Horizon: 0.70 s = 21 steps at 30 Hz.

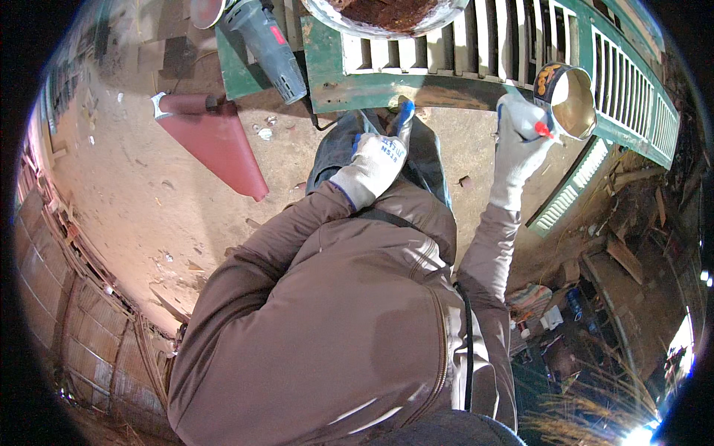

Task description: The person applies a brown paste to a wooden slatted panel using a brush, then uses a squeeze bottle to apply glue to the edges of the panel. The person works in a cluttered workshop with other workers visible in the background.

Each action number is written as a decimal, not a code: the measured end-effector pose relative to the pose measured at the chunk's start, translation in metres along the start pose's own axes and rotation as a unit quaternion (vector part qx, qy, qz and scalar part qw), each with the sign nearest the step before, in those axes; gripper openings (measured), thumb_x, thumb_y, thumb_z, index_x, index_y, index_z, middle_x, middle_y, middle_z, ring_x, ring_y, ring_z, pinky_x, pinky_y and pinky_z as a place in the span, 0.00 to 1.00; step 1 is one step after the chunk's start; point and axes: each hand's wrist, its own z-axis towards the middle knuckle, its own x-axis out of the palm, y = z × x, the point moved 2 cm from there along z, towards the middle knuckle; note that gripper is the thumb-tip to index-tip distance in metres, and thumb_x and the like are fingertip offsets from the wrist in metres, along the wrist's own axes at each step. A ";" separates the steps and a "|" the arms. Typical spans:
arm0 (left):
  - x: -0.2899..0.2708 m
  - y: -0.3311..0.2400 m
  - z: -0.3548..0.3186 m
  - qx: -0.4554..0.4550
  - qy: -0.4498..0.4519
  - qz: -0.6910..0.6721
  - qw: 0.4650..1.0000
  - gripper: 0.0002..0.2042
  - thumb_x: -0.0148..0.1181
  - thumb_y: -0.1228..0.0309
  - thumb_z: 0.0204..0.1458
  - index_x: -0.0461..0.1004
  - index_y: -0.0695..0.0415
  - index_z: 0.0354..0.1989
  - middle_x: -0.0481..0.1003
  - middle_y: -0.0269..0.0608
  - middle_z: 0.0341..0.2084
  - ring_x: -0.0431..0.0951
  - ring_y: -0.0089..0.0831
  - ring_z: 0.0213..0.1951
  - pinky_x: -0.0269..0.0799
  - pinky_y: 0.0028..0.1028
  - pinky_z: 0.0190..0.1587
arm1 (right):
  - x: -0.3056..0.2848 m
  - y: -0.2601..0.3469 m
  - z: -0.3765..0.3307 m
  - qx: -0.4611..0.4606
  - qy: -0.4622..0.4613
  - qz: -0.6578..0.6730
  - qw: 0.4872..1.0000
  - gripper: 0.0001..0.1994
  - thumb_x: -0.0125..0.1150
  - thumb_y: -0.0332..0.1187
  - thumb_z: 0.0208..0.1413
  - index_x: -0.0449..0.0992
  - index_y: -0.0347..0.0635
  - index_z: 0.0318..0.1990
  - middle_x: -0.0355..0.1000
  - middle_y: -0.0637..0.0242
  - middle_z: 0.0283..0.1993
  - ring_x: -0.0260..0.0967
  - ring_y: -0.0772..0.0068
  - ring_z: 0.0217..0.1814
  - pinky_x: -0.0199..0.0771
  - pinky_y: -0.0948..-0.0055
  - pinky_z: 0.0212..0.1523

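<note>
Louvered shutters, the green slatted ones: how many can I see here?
2. One large green shutter lies across the top under the hands; a smaller one leans lower right. Others may be hidden.

A dusty concrete floor (149, 186) carries everything here, littered with small chips and scraps. On it lie a green louvred shutter (476, 82) with pale slats, a red wedge-shaped sheet (219, 145) beside a grey power tool (268, 48), and a second, smaller green louvred panel (569, 193) off to the right. A rusty metal bowl (387, 15) rests on the shutter's slats.
</note>
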 end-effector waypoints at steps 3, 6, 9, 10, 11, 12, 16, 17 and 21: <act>-0.002 -0.002 0.000 -0.021 -0.058 0.026 0.998 0.41 0.52 0.73 0.55 0.35 0.71 0.73 0.81 0.44 0.21 0.80 0.36 0.20 0.71 0.44 0.24 | -0.003 0.005 0.018 0.032 0.008 -0.071 0.997 0.39 0.80 0.41 0.45 0.63 0.36 0.60 0.71 0.48 0.55 0.71 0.53 0.56 0.71 0.60 0.56; 0.002 -0.002 -0.002 -0.020 -0.138 0.067 0.988 0.40 0.52 0.71 0.52 0.43 0.74 0.72 0.79 0.43 0.16 0.77 0.33 0.15 0.64 0.38 0.14 | -0.006 0.003 0.016 0.006 0.007 -0.084 0.996 0.43 0.79 0.43 0.45 0.61 0.34 0.64 0.69 0.47 0.56 0.70 0.51 0.57 0.72 0.59 0.56; -0.005 -0.003 -0.003 -0.023 -0.066 0.048 0.996 0.39 0.52 0.72 0.53 0.42 0.74 0.72 0.79 0.44 0.16 0.77 0.33 0.15 0.65 0.39 0.15 | -0.008 0.012 -0.003 0.035 -0.028 -0.006 0.999 0.45 0.77 0.43 0.48 0.57 0.33 0.68 0.67 0.45 0.59 0.68 0.49 0.60 0.72 0.60 0.57; -0.003 -0.003 -0.003 -0.023 -0.069 0.047 0.996 0.39 0.51 0.72 0.53 0.42 0.74 0.72 0.79 0.44 0.16 0.77 0.32 0.15 0.65 0.39 0.15 | -0.006 0.019 -0.017 0.091 -0.009 0.006 0.996 0.43 0.75 0.40 0.50 0.56 0.33 0.69 0.67 0.44 0.60 0.67 0.48 0.62 0.70 0.59 0.59; -0.002 -0.003 -0.003 -0.025 -0.072 0.044 0.996 0.39 0.51 0.72 0.53 0.42 0.74 0.72 0.79 0.44 0.16 0.78 0.32 0.15 0.66 0.39 0.15 | -0.005 0.029 -0.034 0.144 0.012 0.019 0.989 0.42 0.74 0.38 0.51 0.56 0.32 0.69 0.66 0.44 0.61 0.66 0.47 0.63 0.69 0.58 0.60; -0.002 -0.004 -0.003 -0.027 -0.068 0.041 0.996 0.39 0.51 0.72 0.54 0.43 0.74 0.72 0.79 0.44 0.16 0.78 0.32 0.16 0.66 0.40 0.15 | -0.004 0.032 -0.049 0.199 0.030 0.031 0.979 0.40 0.72 0.36 0.52 0.56 0.32 0.69 0.65 0.43 0.62 0.65 0.45 0.64 0.68 0.58 0.62; -0.002 -0.005 -0.001 -0.021 -0.028 0.026 0.999 0.40 0.52 0.72 0.56 0.37 0.72 0.73 0.81 0.44 0.20 0.81 0.33 0.20 0.69 0.41 0.20 | 0.025 0.056 -0.062 -0.196 0.222 -0.216 0.930 0.31 0.55 0.29 0.53 0.64 0.41 0.67 0.62 0.55 0.71 0.56 0.52 0.74 0.48 0.46 0.73; 0.000 -0.004 0.001 -0.015 -0.013 0.024 1.000 0.41 0.52 0.72 0.56 0.34 0.72 0.73 0.82 0.44 0.21 0.82 0.34 0.22 0.71 0.40 0.22 | 0.033 0.068 -0.060 -0.247 0.255 -0.226 0.907 0.30 0.53 0.30 0.54 0.64 0.43 0.68 0.61 0.60 0.72 0.54 0.55 0.75 0.45 0.44 0.74; 0.065 -0.001 0.030 -0.005 -0.133 -0.011 0.991 0.40 0.51 0.71 0.56 0.37 0.72 0.73 0.80 0.43 0.19 0.80 0.33 0.19 0.68 0.40 0.19 | 0.058 0.074 -0.063 -0.329 0.341 -0.252 0.844 0.29 0.47 0.34 0.58 0.63 0.47 0.69 0.57 0.67 0.75 0.50 0.63 0.78 0.34 0.41 0.77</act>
